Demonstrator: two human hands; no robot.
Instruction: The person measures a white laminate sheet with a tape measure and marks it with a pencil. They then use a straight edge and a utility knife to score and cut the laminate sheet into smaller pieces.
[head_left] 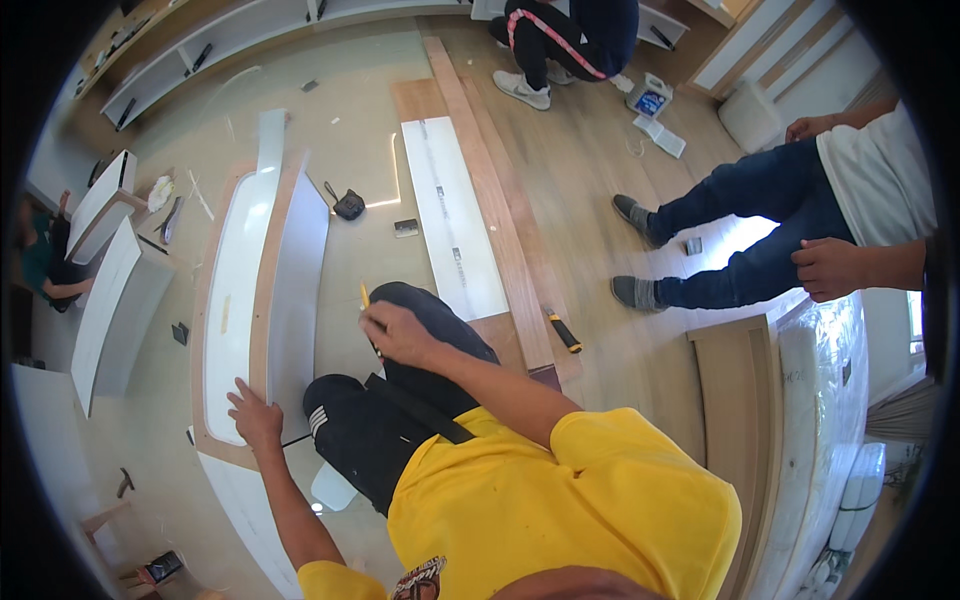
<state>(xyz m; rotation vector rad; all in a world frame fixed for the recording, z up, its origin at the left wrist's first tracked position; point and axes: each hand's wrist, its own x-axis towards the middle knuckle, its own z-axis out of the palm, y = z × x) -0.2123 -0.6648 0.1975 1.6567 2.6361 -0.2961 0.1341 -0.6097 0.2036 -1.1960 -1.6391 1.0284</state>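
My left hand [256, 415] lies with fingers spread on the near end of a long white panel with a wood-brown border [235, 290]. This panel forms the top of a box-like furniture piece with a white side [297, 260]. Above my knees, my right hand [397, 335] is closed around a slim yellow tool [364, 294]; its dark lower end shows under the fingers, and its exact kind is unclear. A narrow white strip [270, 140] sticks out past the panel's far end. Another white board [235, 500] lies by the near end.
A white board [455, 220] rests on wood planks [490, 200] at centre. A yellow-black hand tool [565, 332] lies right of them, a black pouch [348, 204] by the box. A person in jeans [760, 210] stands right; others crouch far off [565, 45] and left [45, 255]. A hammer [124, 483] lies lower left.
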